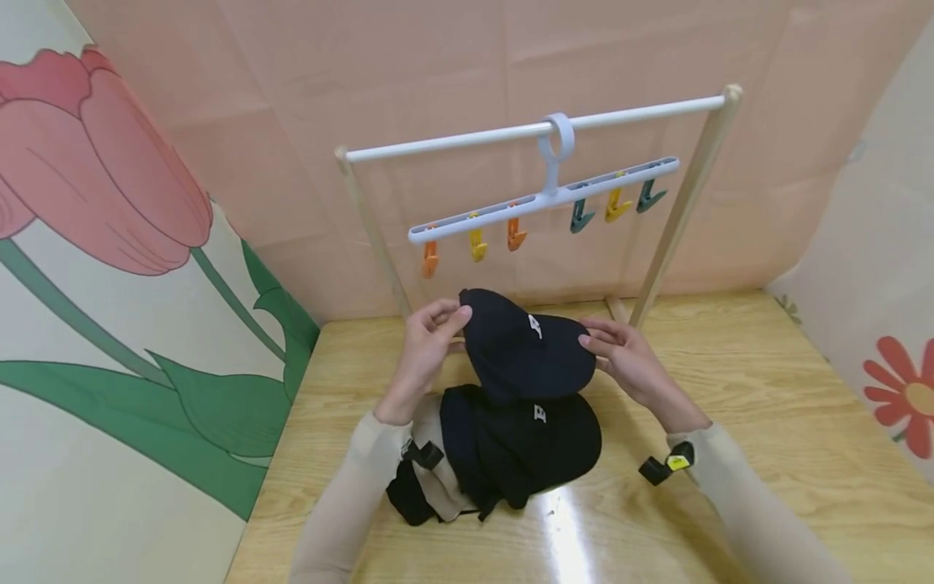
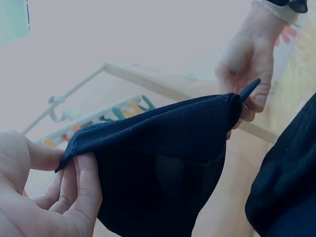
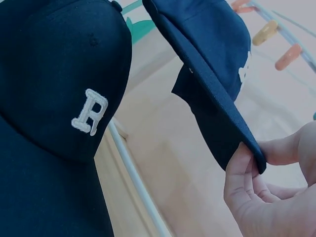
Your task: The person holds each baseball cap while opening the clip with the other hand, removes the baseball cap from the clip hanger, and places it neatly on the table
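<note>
A dark navy baseball cap (image 1: 511, 345) with a white letter on its front is held up between both hands. My left hand (image 1: 430, 341) pinches the crown's edge at the back, thumb on top; the left wrist view shows the fabric (image 2: 148, 133) folded between thumb and fingers. My right hand (image 1: 623, 357) pinches the edge of the brim, thumb on one face and fingers on the other, as in the right wrist view (image 3: 271, 182). Just below lies a second dark cap (image 1: 525, 446) with a white letter, on top of a pile on the table.
Beige and black caps or cloth (image 1: 438, 487) lie under the second cap. Behind stands a rack with a white rail (image 1: 467, 139). From it hangs a pale clip hanger (image 1: 547, 199) with several orange, yellow and green clips. Painted walls flank the wooden table (image 1: 730, 389).
</note>
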`<action>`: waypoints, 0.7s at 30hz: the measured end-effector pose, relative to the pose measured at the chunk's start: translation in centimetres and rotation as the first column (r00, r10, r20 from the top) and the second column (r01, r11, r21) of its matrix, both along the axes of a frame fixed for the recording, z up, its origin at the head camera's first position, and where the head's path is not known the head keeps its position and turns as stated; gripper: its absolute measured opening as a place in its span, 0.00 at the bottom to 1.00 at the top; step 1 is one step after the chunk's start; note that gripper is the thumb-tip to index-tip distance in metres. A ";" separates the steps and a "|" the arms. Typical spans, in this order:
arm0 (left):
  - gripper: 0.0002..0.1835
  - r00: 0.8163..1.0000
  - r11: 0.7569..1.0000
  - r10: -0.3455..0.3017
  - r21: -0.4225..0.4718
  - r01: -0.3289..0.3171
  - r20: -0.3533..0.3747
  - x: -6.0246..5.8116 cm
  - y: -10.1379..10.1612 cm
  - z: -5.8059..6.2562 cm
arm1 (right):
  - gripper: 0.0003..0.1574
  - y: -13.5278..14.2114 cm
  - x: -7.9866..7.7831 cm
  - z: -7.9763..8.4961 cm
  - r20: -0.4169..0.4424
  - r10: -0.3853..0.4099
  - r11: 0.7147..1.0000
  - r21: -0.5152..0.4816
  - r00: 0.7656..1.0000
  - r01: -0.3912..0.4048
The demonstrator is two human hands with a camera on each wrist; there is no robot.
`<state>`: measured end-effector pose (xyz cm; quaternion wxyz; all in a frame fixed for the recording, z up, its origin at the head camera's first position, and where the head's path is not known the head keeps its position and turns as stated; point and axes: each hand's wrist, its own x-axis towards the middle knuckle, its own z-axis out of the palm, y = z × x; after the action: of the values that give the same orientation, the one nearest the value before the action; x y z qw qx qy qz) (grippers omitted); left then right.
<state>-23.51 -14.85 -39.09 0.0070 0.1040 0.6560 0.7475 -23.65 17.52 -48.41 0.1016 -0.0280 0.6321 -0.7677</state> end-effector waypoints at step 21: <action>0.12 0.994 0.989 -0.106 -0.107 0.102 -0.032 2.4 0.0 0.6 | 0.38 0.5 3.7 0.3 0.004 -0.046 0.999 -0.018 0.999 0.046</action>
<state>-21.16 -14.86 -38.53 0.0393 0.1516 0.6883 0.7084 -19.95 17.97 -48.13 0.0849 -0.0130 0.6253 -0.7756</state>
